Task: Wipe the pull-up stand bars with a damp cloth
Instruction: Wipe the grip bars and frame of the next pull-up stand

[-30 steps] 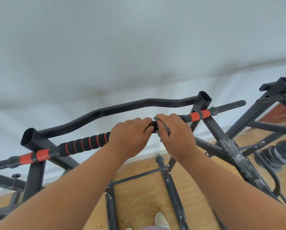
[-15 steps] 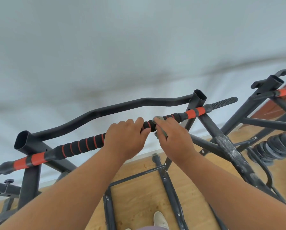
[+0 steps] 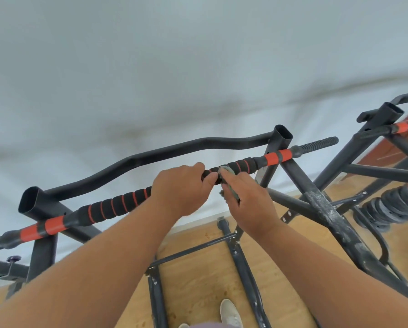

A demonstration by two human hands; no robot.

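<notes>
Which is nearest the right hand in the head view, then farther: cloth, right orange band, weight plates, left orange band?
1. cloth, gripped in the right hand against the bar.
2. right orange band, up the bar to the right.
3. weight plates, far right on the floor.
4. left orange band, far left of the bar.

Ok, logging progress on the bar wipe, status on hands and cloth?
Left hand grips black foam-padded bar. Right hand pinches small grey cloth against it. Nothing in the way.
</notes>
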